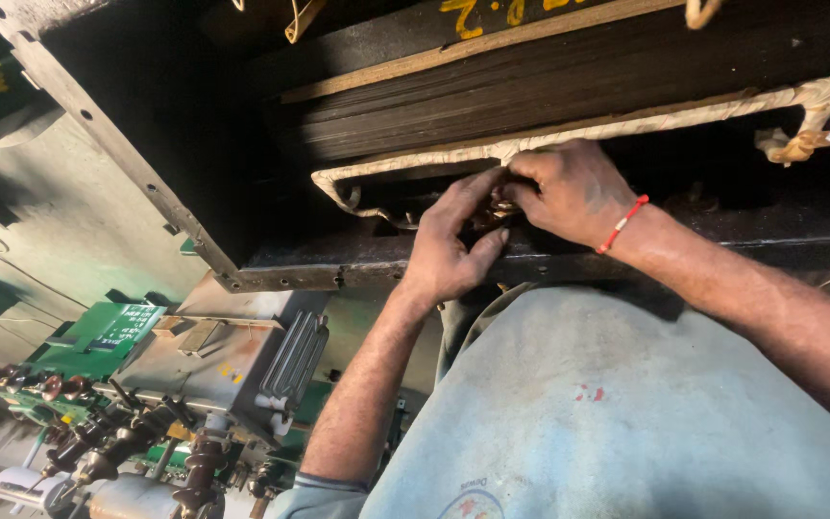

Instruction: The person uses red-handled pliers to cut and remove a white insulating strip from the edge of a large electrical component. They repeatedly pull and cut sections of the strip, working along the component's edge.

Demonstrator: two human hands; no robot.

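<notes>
Two hands (497,216) beneath taped lead (626,125)

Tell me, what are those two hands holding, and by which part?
Both the left hand and right hand pinch a small coppery metal piece at the end of the tape-wrapped lead. Fingers hide it, so the exact hold cannot be told.

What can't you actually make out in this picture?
- Head view: the small coppery part is mostly covered by the left hand and right hand; its shape is unclear.
- The dark metal tank runs off the top edge.
- Deep shadow hides the inside behind the taped lead.
</notes>
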